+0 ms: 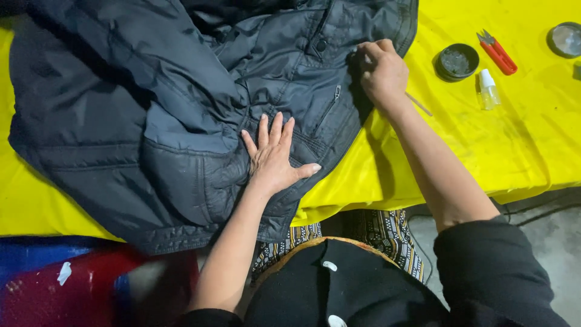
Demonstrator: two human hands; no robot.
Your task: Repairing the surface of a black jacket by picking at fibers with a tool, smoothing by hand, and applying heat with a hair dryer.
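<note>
A dark navy padded jacket [151,109] lies spread over a yellow-covered table [484,145]. My left hand [272,158] rests flat on the jacket near its lower hem, fingers spread and pointing away from me. My right hand [381,71] is closed on the jacket's right edge, next to a zipped pocket [331,103]. A thin stick-like tool [419,104] pokes out from under that hand onto the yellow cover; whether the fingers hold it I cannot tell.
To the right on the yellow cover lie a round black tin [457,62], red thread snips [497,52], a small clear spray bottle [488,88] and a round lid [566,39]. The table's front edge runs just before my lap. Red and blue things [72,284] lie lower left.
</note>
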